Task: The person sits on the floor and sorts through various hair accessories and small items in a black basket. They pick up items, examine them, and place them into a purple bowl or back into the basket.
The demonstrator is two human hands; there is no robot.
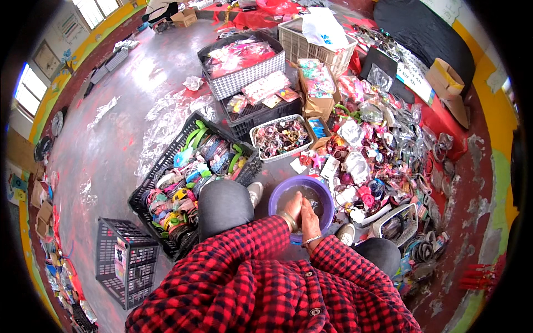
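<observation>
A purple basin (330, 213) with murky water (319, 202) stands on the floor between my feet. Over it, my left hand (292, 208) and my right hand (310, 220) lie palm against palm with fingers stretched forward. Nothing shows in either hand, though the space between the palms is hidden. A bracelet (290, 220) circles my left wrist, and another band (312, 240) is on the right one.
Left of my knee, a black crate (158, 180) is full of headbands. Beyond the basin sits a white basket (280, 159) of hair ties. Loose hair accessories (366, 161) heap up at right, beside a small grey basket (413, 222). An overturned black crate (139, 272) lies at lower left.
</observation>
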